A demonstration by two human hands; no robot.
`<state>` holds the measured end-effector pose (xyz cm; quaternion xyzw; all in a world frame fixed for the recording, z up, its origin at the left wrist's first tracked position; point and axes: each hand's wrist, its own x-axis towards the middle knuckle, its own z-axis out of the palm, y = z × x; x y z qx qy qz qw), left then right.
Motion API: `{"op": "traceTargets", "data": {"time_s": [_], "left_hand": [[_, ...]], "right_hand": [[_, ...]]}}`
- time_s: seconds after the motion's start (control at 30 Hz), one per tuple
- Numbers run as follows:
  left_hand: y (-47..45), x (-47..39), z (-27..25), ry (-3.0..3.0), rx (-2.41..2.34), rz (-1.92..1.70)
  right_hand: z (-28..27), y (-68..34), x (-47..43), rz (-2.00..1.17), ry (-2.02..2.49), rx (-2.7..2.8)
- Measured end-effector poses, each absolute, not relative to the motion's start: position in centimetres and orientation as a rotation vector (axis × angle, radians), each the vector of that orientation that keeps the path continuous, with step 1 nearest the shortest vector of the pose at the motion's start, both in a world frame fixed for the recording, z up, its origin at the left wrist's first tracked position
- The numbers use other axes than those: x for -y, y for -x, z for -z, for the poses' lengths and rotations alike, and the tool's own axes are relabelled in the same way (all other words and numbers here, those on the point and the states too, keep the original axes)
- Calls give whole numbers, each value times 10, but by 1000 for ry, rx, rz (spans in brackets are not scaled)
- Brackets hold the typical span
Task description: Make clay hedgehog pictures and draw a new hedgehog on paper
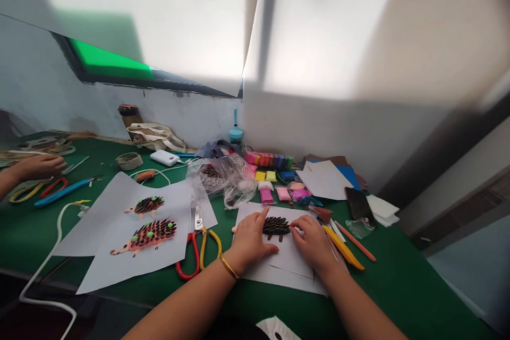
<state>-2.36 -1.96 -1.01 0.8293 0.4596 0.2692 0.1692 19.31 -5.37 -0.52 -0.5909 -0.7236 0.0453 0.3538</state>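
Spiky figure (pixel 276 224) on smooth paper (pixel 289 264)

Your left hand (pixel 250 239) rests on the paper, thumb and fingers apart; your right hand (pixel 313 238) bunches its fingertips at the figure's right edge, whether gripping anything I cannot tell. The figure, dark and scaly, lies just right of lower centre; metal-bladed scissors (pixel 198 219) lie to its left.

No text, label, brand, number or sign readable anywhere in view.

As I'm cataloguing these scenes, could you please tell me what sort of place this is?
Probably a craft workspace: a green table bears colourful packets, scissors, and spiky animal figures on white paper.
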Motion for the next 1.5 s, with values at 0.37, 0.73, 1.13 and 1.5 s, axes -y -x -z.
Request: {"op": "traceTargets", "data": {"time_s": [0.37,0.73,1.13,1.5], "left_hand": [[24,19,12,-2369,-1287,-793],[23,20,9,-2361,-1303,-760],[24,20,7,-2357,-1320,-722],[24,21,8,-2354,-1312,-735]], "right_hand": [[6,-193,55,-88,1490,1846],[10,-192,53,-58,1438,1881],[11,-193,53,-12,1393,1868],[10,-189,53,-107,1380,1927]]}}
